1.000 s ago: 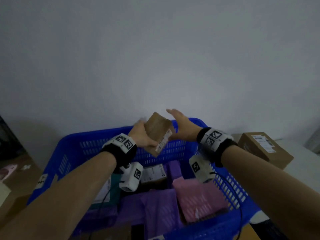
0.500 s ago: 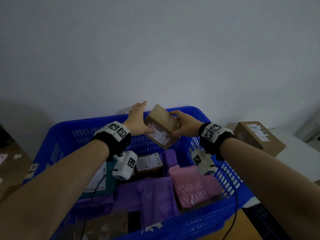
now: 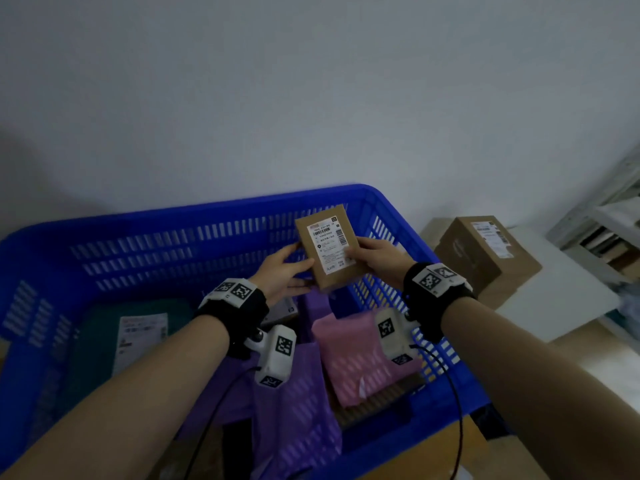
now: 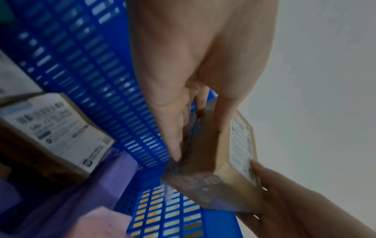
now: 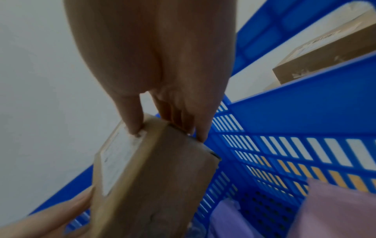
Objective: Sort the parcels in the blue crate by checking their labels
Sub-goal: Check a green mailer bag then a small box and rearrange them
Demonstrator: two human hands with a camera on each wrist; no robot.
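Observation:
A small brown cardboard parcel [image 3: 329, 249] hangs above the far right corner of the blue crate [image 3: 145, 237], its white label turned up toward me. My left hand [image 3: 282, 271] grips its left edge, thumb on the labelled face and fingers behind, as the left wrist view shows [image 4: 211, 145]. My right hand [image 3: 375, 258] pinches the right edge with the thumb on the label [image 5: 130, 154]. Inside the crate lie a pink bag [image 3: 349, 358], purple bags [image 3: 304, 403], a teal parcel with a label [image 3: 138, 337] and a brown box [image 4: 52, 135].
A larger brown box [image 3: 485, 258] with a label sits on a white surface [image 3: 554, 306] right of the crate. Shelving [image 3: 606, 233] stands at the far right. A plain grey wall rises behind the crate. Cables run from both wrist cameras.
Both hands turned the small parcel so that its label faces me, and brought it lower over the crate's far right corner. The right hand now holds its right edge.

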